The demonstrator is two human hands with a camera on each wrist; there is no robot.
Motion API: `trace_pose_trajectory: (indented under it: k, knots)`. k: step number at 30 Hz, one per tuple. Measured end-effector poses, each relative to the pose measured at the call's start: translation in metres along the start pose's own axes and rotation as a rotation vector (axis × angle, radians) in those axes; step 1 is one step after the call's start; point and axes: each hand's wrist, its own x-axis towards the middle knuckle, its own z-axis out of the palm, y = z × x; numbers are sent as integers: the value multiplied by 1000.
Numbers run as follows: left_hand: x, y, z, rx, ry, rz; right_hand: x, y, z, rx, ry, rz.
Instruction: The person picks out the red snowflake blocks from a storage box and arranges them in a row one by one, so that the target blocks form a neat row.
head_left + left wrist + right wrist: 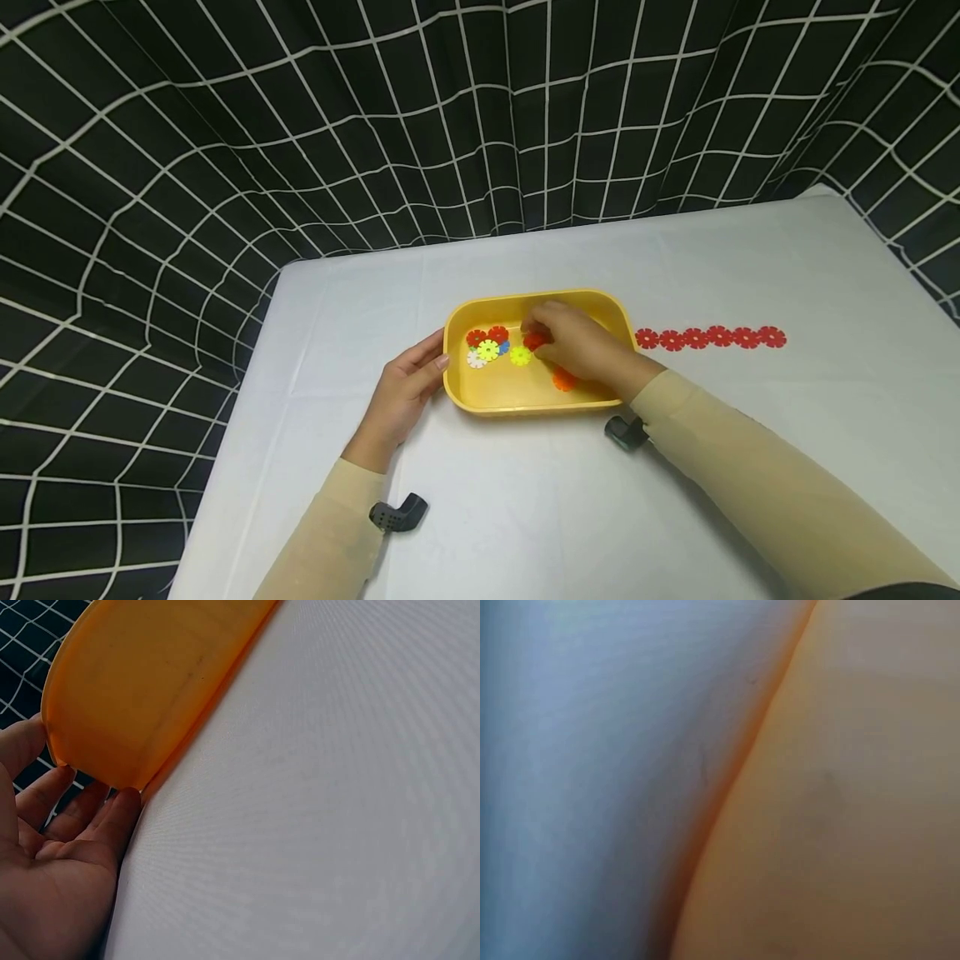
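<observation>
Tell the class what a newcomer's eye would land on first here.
Probably the bright yellow tray in the middle of the white table, holding colourful notched discs. Next, the line of red discs to the tray's right, then the right grip reaching inside the tray.

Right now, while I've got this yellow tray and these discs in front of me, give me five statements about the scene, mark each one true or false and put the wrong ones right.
1. The left-hand grip touches the left end of the yellow plastic tray. True.
2. The right-hand grip is outside the tray. False: the right-hand grip is inside it.
3. Six red flower-shaped discs form a row right of the tray. True.
4. The orange disc lies outside the tray. False: the orange disc is inside.
5. The white flower-shaped disc lies in the tray's left half. True.
</observation>
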Motion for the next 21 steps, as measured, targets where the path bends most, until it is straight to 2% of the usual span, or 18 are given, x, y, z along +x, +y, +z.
trace_pose_trajectory:
  k: [5,10,21]
  knots:
    - [-1,1,1,9,0,2,-1,-2,-3,1,51,-28]
    - [-1,1,1,9,-3,2,-3,-3,-5,89,93,15]
    - [-1,1,2,9,11,-17,-8,-4,-10,215,105,37]
